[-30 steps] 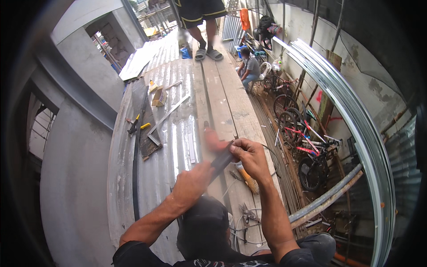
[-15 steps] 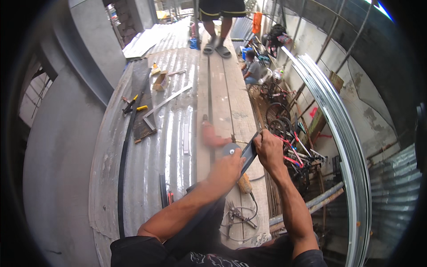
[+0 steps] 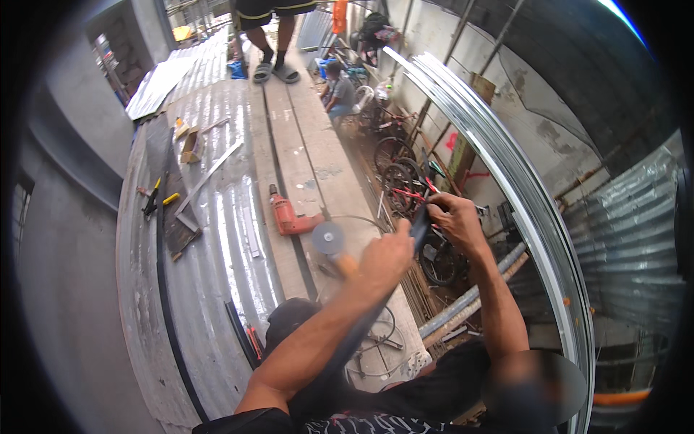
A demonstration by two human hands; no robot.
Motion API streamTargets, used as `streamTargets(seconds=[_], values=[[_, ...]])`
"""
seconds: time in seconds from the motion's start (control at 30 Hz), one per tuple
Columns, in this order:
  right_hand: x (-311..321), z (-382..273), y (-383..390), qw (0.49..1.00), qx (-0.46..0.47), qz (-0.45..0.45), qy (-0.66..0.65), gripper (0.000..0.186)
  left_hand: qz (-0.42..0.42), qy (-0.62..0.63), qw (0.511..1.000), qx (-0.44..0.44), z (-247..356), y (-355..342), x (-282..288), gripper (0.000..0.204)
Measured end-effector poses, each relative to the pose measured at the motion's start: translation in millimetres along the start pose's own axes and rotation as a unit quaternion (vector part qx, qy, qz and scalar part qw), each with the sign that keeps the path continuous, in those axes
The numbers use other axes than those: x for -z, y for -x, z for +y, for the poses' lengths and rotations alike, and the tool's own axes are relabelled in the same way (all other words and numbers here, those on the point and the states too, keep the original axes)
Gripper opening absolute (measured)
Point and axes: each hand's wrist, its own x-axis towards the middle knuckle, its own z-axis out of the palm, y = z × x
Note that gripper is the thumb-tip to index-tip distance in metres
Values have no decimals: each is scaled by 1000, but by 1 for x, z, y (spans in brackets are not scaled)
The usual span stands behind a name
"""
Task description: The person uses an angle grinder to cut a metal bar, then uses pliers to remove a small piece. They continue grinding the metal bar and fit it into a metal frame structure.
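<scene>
A long dark grey metal bar point(image 3: 419, 226) slants up from beside my body to the right, past the edge of the planks. My right hand point(image 3: 457, 223) is closed around its far end, the fingers bent over it. Lower down, my left hand point(image 3: 389, 254) is closed against the same bar, slightly smeared by motion. Just left of that hand an angle grinder with a yellow body point(image 3: 348, 265) and a grey disc point(image 3: 328, 237) lies on the planks, partly hidden by my left arm. Beyond it rests a red power drill point(image 3: 292, 218).
Corrugated metal sheets point(image 3: 217, 239) spread left of the wooden planks point(image 3: 318, 159), with yellow-handled cutters point(image 3: 153, 198) and light metal strips on them. Another person stands in sandals point(image 3: 275, 73) at the far end. Bicycles point(image 3: 397, 173) and a seated person lie below the right edge. Long metal channels point(image 3: 499, 163) curve past.
The view has swung right, so the planks and tools sit further left. Both hands, with the bar, now reach over the right edge of the planks, away from the grinder.
</scene>
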Motion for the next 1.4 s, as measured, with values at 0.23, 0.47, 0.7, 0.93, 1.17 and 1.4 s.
streamTargets(seconds=[0.23, 0.47, 0.7, 0.93, 1.17, 1.4], values=[[22, 38, 12, 998, -11, 13, 59, 13, 48, 26, 998, -28, 8, -18, -52, 19], [73, 49, 9, 962, -174, -125, -169, 13, -26, 128, 987, -88, 24, -9, -52, 21], [69, 55, 14, 919, -252, -115, -281, 16, -17, 184, 979, -87, 12, -22, -69, 23], [55, 8, 19, 962, -60, -99, 247, 16, 31, 94, 993, -64, 19, -15, -68, 22], [22, 1, 26, 965, 86, 24, 248, 5, 67, 71, 994, -43, 21, -16, -70, 14], [62, 20, 11, 971, -223, -83, -30, 18, -39, 184, 978, -92, 8, -17, -59, 22]])
